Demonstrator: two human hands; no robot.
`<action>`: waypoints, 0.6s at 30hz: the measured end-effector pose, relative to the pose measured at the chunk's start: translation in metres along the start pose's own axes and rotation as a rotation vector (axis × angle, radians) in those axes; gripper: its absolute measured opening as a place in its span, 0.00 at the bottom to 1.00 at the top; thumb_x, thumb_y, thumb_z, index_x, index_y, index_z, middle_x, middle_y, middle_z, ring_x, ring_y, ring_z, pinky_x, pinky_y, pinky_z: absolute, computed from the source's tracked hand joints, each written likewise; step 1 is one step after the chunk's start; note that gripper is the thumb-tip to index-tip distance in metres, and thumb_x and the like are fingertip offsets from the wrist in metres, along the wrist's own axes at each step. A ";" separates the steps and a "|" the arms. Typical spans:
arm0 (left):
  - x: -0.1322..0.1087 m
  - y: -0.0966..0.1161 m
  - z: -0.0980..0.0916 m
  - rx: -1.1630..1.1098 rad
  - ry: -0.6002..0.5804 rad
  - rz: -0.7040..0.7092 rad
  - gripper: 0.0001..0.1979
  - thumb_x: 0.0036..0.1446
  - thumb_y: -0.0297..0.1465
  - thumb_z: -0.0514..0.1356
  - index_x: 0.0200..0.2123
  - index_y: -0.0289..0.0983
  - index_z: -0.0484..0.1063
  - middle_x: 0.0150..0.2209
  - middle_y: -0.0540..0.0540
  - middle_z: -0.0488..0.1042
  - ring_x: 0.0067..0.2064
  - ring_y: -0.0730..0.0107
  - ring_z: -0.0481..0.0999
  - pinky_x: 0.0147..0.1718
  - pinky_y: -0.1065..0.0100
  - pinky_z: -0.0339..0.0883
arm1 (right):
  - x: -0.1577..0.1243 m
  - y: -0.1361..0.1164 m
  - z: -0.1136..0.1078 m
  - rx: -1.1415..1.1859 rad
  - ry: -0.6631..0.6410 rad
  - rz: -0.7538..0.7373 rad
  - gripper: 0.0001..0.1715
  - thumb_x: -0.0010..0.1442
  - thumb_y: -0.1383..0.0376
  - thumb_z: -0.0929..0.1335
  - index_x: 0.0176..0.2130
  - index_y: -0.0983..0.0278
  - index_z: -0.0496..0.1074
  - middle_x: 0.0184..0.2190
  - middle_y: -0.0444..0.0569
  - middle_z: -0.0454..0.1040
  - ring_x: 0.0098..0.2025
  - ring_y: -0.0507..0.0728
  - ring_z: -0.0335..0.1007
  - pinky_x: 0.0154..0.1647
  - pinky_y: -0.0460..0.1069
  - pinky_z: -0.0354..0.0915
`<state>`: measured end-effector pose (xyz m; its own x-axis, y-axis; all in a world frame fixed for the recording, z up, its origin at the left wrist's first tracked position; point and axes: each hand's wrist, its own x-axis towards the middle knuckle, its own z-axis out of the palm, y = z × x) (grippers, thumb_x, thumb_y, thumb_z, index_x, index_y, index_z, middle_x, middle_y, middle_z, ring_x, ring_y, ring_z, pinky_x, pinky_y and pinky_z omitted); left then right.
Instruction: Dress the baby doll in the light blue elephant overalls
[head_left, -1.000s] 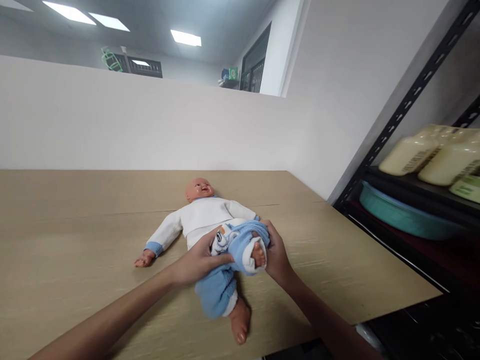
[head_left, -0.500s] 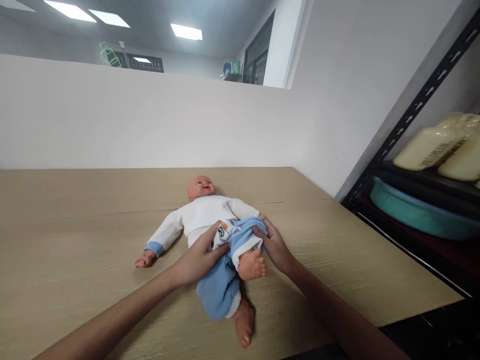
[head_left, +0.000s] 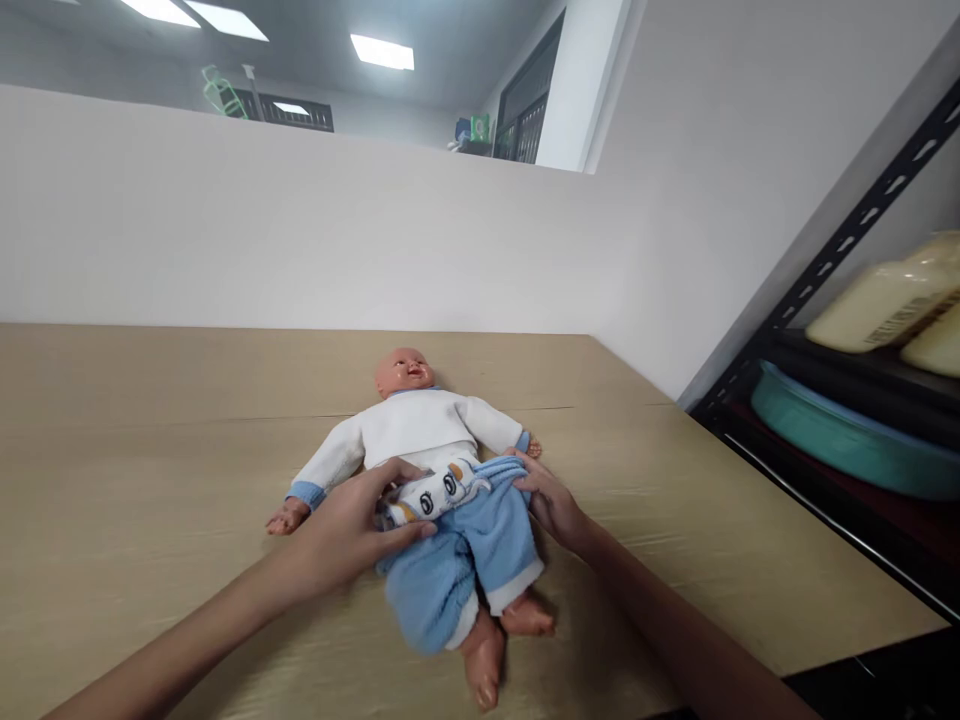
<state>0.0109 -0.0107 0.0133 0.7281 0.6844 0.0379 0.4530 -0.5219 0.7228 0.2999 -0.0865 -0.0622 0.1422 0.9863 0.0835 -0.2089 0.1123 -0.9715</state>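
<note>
A baby doll [head_left: 411, 417] lies on its back on the wooden table [head_left: 150, 440], head away from me. It wears a white top with blue cuffs and light blue trousers [head_left: 465, 545]. My left hand [head_left: 352, 525] grips the trousers' waistband at the doll's left hip, beside a printed cartoon patch [head_left: 435, 492]. My right hand [head_left: 550, 500] pinches the waistband on the other side. Both of the doll's bare feet [head_left: 502, 640] stick out of the trouser legs toward me.
A white partition wall [head_left: 262, 230] runs behind the table. A black metal shelf rack [head_left: 825, 300] stands at the right, holding a teal basin [head_left: 847, 440] and pale yellow bottles [head_left: 877, 305]. The table's right edge falls off near the rack.
The doll's raised leg has come down flat and its foot is now out of the trouser leg. Both hands have moved up to the waistband at the hips.
</note>
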 end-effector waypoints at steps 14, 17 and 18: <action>-0.013 -0.023 0.010 -0.051 0.231 0.034 0.08 0.70 0.38 0.50 0.42 0.42 0.65 0.38 0.48 0.72 0.40 0.61 0.71 0.44 0.61 0.67 | 0.043 -0.048 0.027 -0.661 -0.353 -0.125 0.14 0.69 0.51 0.69 0.44 0.59 0.72 0.39 0.43 0.70 0.44 0.57 0.66 0.49 0.50 0.61; 0.001 -0.032 0.010 -0.126 0.338 -0.053 0.07 0.68 0.39 0.53 0.38 0.43 0.63 0.32 0.53 0.69 0.33 0.64 0.68 0.37 0.65 0.66 | 0.055 -0.034 0.036 -0.669 -0.229 -0.137 0.14 0.70 0.51 0.67 0.46 0.58 0.70 0.38 0.42 0.70 0.42 0.56 0.66 0.46 0.50 0.61; 0.006 -0.036 0.009 -0.164 0.359 -0.073 0.08 0.68 0.40 0.54 0.39 0.43 0.64 0.32 0.53 0.69 0.33 0.64 0.69 0.37 0.66 0.66 | 0.058 -0.030 0.038 -0.683 -0.194 -0.143 0.14 0.70 0.51 0.66 0.46 0.58 0.70 0.36 0.42 0.69 0.41 0.56 0.66 0.45 0.50 0.61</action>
<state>0.0041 0.0075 -0.0186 0.4579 0.8661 0.2004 0.3871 -0.3972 0.8321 0.2772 -0.0282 -0.0201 -0.0650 0.9783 0.1966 0.4590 0.2043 -0.8646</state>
